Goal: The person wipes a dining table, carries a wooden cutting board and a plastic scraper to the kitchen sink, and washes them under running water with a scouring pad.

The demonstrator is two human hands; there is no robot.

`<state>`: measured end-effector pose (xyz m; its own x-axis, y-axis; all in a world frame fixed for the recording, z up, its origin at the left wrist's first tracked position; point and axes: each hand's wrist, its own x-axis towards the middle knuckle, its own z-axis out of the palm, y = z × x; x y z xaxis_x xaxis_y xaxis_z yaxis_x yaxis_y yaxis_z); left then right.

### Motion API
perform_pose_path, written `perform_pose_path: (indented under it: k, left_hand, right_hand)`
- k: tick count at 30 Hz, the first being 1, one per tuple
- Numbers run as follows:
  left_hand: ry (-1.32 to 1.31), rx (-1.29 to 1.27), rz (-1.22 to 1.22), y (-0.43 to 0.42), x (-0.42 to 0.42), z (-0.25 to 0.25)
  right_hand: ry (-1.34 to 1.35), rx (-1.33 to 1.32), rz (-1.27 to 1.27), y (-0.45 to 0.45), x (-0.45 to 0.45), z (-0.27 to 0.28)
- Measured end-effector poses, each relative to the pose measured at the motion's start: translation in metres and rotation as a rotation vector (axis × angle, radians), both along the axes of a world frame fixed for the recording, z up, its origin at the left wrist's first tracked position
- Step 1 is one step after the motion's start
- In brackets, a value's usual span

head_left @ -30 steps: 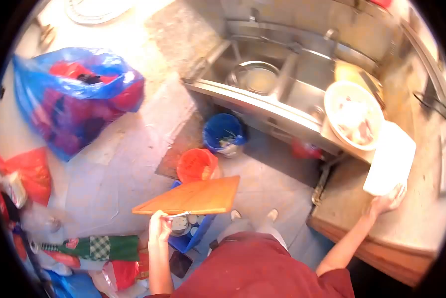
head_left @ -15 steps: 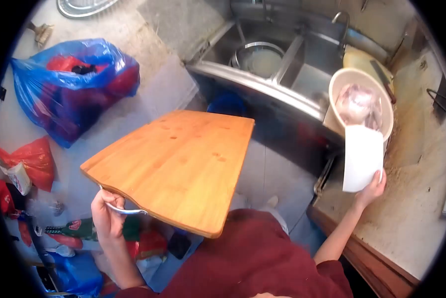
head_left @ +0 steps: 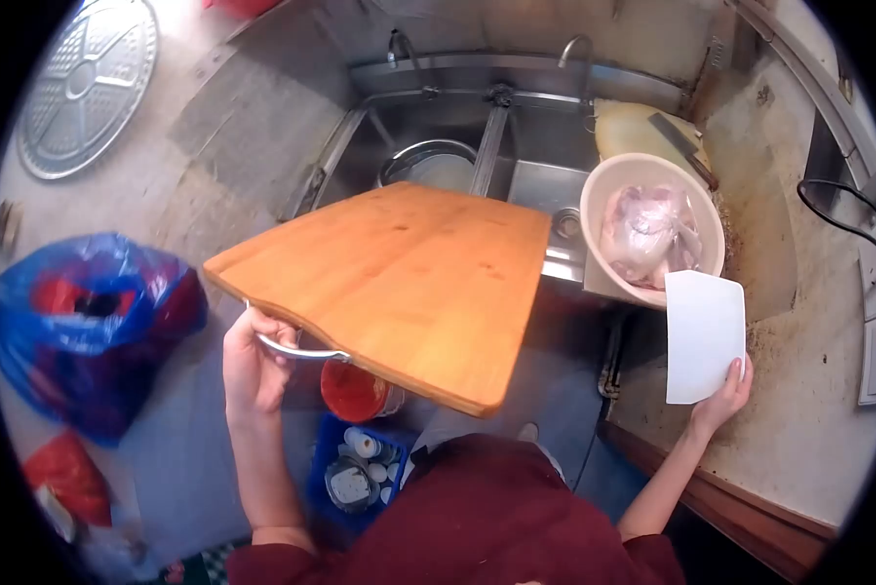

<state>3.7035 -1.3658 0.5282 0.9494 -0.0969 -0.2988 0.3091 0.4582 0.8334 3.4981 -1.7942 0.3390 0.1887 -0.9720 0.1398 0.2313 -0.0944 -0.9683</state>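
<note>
My left hand (head_left: 256,363) is closed round the curved metal handle of a wooden cutting board (head_left: 399,283). The board is held tilted in the air, its far edge overlapping the front of the sink in view. In my right hand (head_left: 722,398) is a thin white rectangular sheet (head_left: 705,336), gripped at its lower right edge; its material I cannot make out. Just beyond the sheet, a cream basin (head_left: 594,210) holds a pale, plucked whole bird (head_left: 652,229). The sheet covers part of the basin's near rim.
A double steel sink (head_left: 545,180) lies ahead, with a metal bowl (head_left: 447,168) in its left bowl. A knife (head_left: 674,138) lies on a yellowish board (head_left: 621,127). At left are a blue bag (head_left: 28,331) and perforated metal disc (head_left: 82,78). A blue crate (head_left: 323,458) is on the floor.
The view has shifted, bringing the sink nearer the middle. The cutting board has moved towards the sink and right in view. Both hands keep their holds.
</note>
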Motion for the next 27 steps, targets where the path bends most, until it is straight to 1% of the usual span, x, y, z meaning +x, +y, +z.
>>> perform_pose_path:
  k: [2, 5, 6, 8, 10, 12, 16, 21, 25, 27]
  left_hand:
    - [0.021, 0.02, -0.12, -0.003, 0.041, -0.011]
    - [-0.052, 0.132, -0.355, -0.011, 0.107, -0.018]
    - [-0.06, 0.171, -0.391, -0.018, 0.125, -0.018]
    - [-0.025, 0.229, -0.416, -0.027, 0.159, -0.02]
    - [-0.027, 0.279, -0.475, -0.04, 0.194, -0.02]
    - [-0.044, 0.341, -0.53, -0.053, 0.217, -0.014]
    - [-0.074, 0.284, -0.673, -0.07, 0.265, -0.025]
    - [-0.071, 0.339, -0.733, -0.101, 0.293, -0.034]
    - [-0.077, 0.363, -0.782, -0.113, 0.314, -0.051]
    - [-0.051, 0.343, -0.813, -0.113, 0.332, -0.067]
  right_hand:
    - [-0.007, 0.013, -0.03, 0.008, 0.009, 0.003]
    - [0.022, 0.028, -0.11, 0.019, 0.041, 0.011]
    - [0.013, 0.025, -0.091, 0.025, 0.055, 0.016]
    - [-0.005, 0.018, -0.063, 0.039, 0.086, 0.026]
    - [0.021, -0.007, -0.096, 0.048, 0.11, 0.027]
    - [0.094, -0.052, -0.132, 0.057, 0.124, 0.024]
    - [0.122, 0.003, -0.174, 0.073, 0.145, 0.029]
    - [0.12, 0.058, -0.191, 0.07, 0.161, 0.026]
    - [0.051, 0.077, -0.146, 0.051, 0.179, 0.019]
    - [0.09, 0.082, -0.14, 0.042, 0.195, 0.024]
